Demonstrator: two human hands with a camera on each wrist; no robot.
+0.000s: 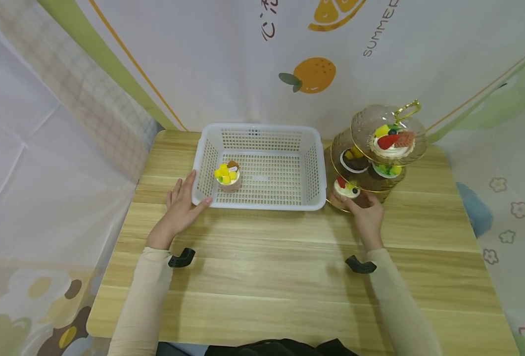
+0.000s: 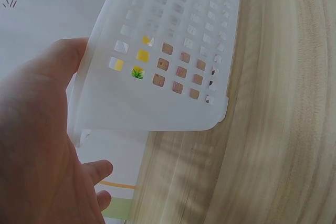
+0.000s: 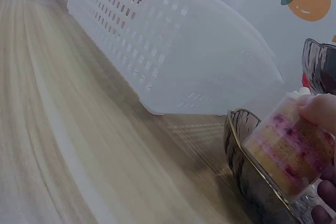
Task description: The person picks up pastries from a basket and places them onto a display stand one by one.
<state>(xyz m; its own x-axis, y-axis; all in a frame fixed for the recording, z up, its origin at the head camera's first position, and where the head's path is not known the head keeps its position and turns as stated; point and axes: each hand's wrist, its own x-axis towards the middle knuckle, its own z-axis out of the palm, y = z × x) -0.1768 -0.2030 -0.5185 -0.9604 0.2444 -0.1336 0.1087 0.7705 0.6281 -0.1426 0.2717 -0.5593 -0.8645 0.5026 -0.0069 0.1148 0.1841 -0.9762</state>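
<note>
A white plastic basket (image 1: 259, 204) stands on the table, with a dessert cup topped with yellow cubes (image 1: 227, 177) at its left inside. My left hand (image 1: 181, 205) holds the basket's near left corner, thumb at the front rim and fingers along the left side. On the right, my right hand (image 1: 365, 217) grips a clear cake cup (image 3: 291, 145) with pink and yellow layers. This cup is tilted in the right wrist view, low over the gold-rimmed bottom tier (image 3: 257, 169) of a stand. White cream, a red piece and fruit top it in the head view.
The tiered stand's top plate (image 1: 360, 129) carries a fruit tart (image 1: 391, 142). On the middle tier sit a dark-topped cup (image 1: 355, 160) and a green-topped cup (image 1: 386, 170). The stand is close beside the basket's right end. A printed curtain (image 1: 244, 74) hangs behind the table.
</note>
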